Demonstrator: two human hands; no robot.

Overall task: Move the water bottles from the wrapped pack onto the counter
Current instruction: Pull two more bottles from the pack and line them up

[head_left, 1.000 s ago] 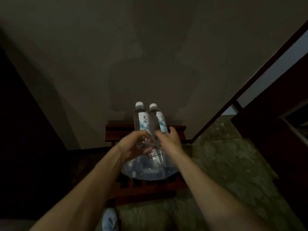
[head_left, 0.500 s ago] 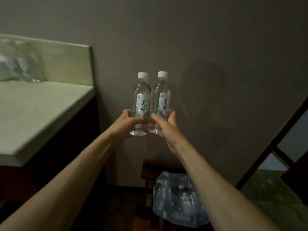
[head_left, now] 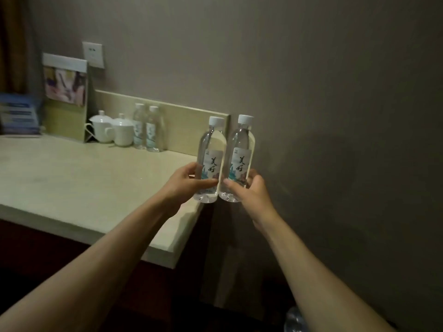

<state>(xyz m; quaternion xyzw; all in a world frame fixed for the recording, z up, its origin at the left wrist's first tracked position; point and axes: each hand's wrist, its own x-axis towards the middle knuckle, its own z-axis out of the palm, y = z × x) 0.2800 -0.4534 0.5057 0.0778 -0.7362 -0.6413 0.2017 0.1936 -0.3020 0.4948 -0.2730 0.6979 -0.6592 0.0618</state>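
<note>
Wall (head_left: 311,80): big and gray-brown, behind everything.
Counter (head_left: 72,188): pale and flat, on the left side. Its right end stops near the two held bottles. A low pale strip runs along its back edge by the wall.
Left hand (head_left: 184,185): fingers wrapped tight around the lower part of the left bottle. The thumb lies across the front, under the label.
Right hand (head_left: 249,190): fingers wrapped tight around the lower part of the right bottle, thumb in front.
Left bottle (head_left: 211,159): clear, white cap, standing straight up in the air over the right end of the counter. It is not set down.
Right bottle (head_left: 239,156): same kind, straight up, just beside the left one. Their bottoms look like they touch. It hangs past the counter's end, in front of the wall.
Picture stand (head_left: 66,92): at the back of the counter, leaning on the wall, too blurry to read.
Bottles on the counter (head_left: 146,128): two, standing close together by the back strip.
White cups (head_left: 112,128): two with lids, just left of those bottles.
Wrapped pack (head_left: 294,319): only a shiny bit shows, low at the bottom edge, under the right arm.
Wall plug (head_left: 93,55): white, above the picture stand.
</note>
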